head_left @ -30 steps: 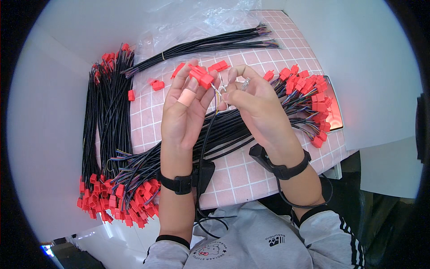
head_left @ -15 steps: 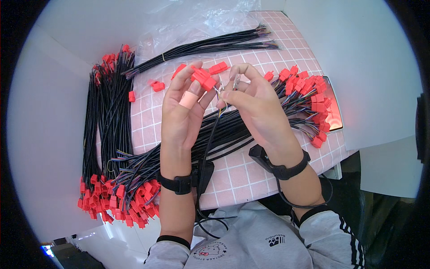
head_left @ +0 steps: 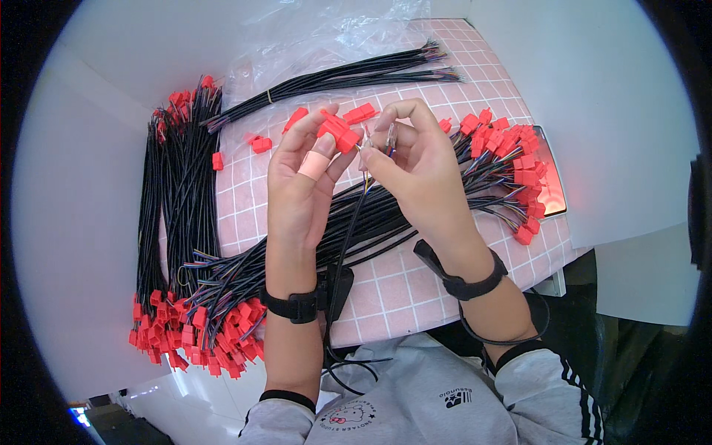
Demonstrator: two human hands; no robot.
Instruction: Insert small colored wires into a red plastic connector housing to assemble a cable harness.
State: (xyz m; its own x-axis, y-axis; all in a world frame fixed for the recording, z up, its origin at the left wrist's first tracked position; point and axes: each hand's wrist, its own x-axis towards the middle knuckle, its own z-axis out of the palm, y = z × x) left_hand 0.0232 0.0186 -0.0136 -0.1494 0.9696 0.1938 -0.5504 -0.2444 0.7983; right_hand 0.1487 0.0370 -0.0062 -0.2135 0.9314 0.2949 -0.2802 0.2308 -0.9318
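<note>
My left hand [head_left: 295,194] is closed on a red plastic connector housing [head_left: 340,134], gripped between thumb and fingers. A pale bandage [head_left: 313,165] wraps the thumb. Close beside the housing, my right hand [head_left: 430,182] pinches the thin coloured wires [head_left: 367,179] at the end of a black cable [head_left: 347,236]. One wire reaches the housing's near end; whether it sits inside cannot be made out. Small clear or metallic tips [head_left: 390,136] show at my right fingers. The cable hangs down between my forearms towards my lap.
Black cables with red connectors [head_left: 528,178] lie across the pink checked table [head_left: 393,293]. More bundles [head_left: 178,200] stand at the left. Bare-ended cables [head_left: 341,72] rest on clear plastic [head_left: 297,41] at the back, near loose red housings [head_left: 360,113]. A phone [head_left: 550,174] lies right.
My right hand has shifted slightly left and up, its thumb now nearer the housing. The left hand keeps hold of the housing almost in place.
</note>
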